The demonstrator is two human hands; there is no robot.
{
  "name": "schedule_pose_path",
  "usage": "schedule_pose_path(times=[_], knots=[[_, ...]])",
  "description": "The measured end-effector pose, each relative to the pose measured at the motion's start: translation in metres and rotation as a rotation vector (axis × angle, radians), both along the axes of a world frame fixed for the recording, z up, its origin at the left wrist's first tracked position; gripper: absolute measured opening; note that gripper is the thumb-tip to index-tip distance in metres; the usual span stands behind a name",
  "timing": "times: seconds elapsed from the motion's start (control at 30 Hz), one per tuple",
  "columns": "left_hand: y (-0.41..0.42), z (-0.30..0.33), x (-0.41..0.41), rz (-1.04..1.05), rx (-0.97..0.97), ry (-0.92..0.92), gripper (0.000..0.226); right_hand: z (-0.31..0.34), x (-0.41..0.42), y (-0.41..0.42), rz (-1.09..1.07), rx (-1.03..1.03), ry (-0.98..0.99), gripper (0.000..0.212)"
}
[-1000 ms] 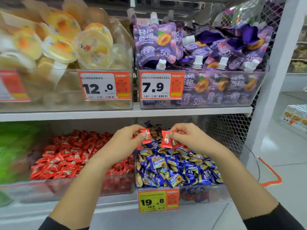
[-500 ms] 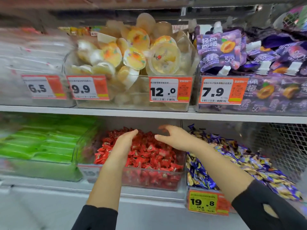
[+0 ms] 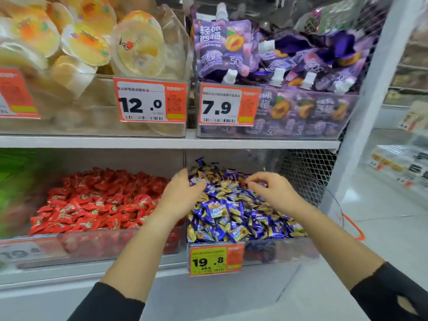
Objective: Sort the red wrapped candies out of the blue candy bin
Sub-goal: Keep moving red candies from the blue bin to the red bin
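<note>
My left hand [image 3: 183, 195] hovers with fingers loosely spread and empty over the left edge of the blue candy bin [image 3: 289, 252], by the divider from the red bin [image 3: 97, 244]. My right hand [image 3: 272, 189] hangs over the heap's back middle, fingertips curled down toward the wrappers; I see nothing held. I judge I'm in the search step. A speck of red candy [image 3: 242, 179] seems to peek just left of the right fingertips, too blurred to be sure. Next I must part the blue candies [image 3: 231, 214] and pinch cleanly.
</note>
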State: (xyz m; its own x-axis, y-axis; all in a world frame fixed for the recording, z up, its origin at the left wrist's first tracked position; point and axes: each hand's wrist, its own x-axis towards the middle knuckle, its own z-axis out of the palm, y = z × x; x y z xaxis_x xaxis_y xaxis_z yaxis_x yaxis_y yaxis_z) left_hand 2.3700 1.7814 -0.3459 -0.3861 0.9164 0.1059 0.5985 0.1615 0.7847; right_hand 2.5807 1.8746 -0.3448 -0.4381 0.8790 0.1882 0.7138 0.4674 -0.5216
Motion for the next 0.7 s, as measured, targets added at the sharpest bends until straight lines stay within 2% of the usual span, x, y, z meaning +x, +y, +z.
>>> schedule_pose_path(times=[0.07,0.23,0.3,0.43,0.57,0.7], knots=[[0.010,0.000,0.003,0.052,-0.053,0.019,0.058,-0.003,0.027,0.015,-0.078,-0.085,0.009,0.020],[0.025,-0.009,0.004,0.106,-0.125,0.147,0.054,-0.010,0.051,0.060,-0.186,-0.261,-0.028,0.048],[0.027,-0.012,0.007,0.121,-0.123,0.203,0.051,-0.015,0.041,0.077,-0.225,-0.335,0.007,0.048],[0.029,-0.015,0.008,0.142,-0.122,0.279,0.048,-0.027,0.012,0.107,-0.251,-0.438,0.029,0.034],[0.028,-0.017,0.006,0.156,-0.104,0.323,0.048,-0.033,-0.001,0.125,-0.249,-0.496,-0.104,0.059],[0.029,-0.015,0.008,0.183,-0.110,0.354,0.048,-0.035,-0.010,0.123,-0.194,-0.530,-0.150,0.065]])
